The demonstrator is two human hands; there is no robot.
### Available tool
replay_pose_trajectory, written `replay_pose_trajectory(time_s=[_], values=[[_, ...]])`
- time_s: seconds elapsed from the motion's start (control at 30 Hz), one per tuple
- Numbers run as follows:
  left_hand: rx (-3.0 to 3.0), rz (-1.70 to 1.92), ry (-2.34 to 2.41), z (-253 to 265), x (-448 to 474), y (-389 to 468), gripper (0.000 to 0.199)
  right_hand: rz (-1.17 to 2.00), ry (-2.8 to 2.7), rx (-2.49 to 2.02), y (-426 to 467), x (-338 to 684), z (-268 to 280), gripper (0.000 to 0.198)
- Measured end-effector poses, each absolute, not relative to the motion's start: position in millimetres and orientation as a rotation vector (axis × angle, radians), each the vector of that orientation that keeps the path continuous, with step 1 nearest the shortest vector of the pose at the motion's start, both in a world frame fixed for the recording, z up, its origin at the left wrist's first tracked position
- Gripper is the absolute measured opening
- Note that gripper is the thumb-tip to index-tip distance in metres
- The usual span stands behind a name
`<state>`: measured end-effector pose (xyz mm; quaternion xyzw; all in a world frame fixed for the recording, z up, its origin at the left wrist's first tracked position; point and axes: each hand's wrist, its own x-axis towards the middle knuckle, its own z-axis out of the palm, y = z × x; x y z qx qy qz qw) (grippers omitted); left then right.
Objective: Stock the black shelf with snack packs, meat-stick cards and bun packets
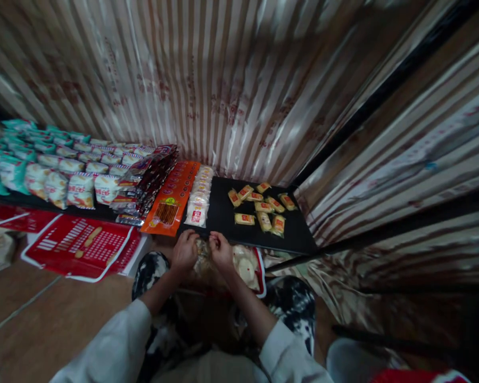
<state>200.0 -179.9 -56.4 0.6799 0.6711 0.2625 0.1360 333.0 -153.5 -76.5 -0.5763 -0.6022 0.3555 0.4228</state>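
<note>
My left hand (184, 250) and my right hand (222, 249) are close together at the shelf's front edge, fingers pinched. Between them is a crinkled clear plastic bag (203, 258), gripped at its upper edge; what is inside is blurred. Under and beside my right hand lie pale round packs (246, 267) in a red-edged bag (261, 272) between my knees. Just beyond my hands, a row of small white packets (199, 198) stands on the black shelf (222, 226). Several small yellow wrapped pieces (264, 206) lie loose to its right.
Left along the shelf are an orange snack pack (171, 205), dark red packs (151, 178), white packets (81, 190) and teal packets (13, 171). Red bags (83, 244) with white handles stand below. Striped sheeting (207, 85) hangs behind; black poles (367, 231) run at right.
</note>
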Motion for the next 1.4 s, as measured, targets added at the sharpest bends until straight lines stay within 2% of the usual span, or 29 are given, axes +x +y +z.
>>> replay_pose_trajectory(time_s=[0.2,0.47,0.83,1.03,1.4], values=[[1.733,0.444,2.063,-83.7,211.7,-203.3,0.038,0.949,-1.759,-1.550,-172.7,340.1,-85.2,0.027],[1.652,0.336,2.046,-106.7,200.0,-193.5,0.039,0.938,-1.956,-1.818,-151.3,316.8,-93.7,0.037],[1.691,0.375,2.030,-122.3,200.2,-192.9,0.038,0.988,-1.778,-1.925,-140.5,308.2,-111.9,0.029],[1.775,0.516,1.993,-122.6,199.6,-200.0,0.043,1.496,-1.185,-1.655,-148.4,303.4,-114.3,0.016],[1.724,0.700,1.903,-89.9,200.9,-223.7,0.052,1.609,-1.057,-1.498,-190.5,341.5,-79.5,0.012]])
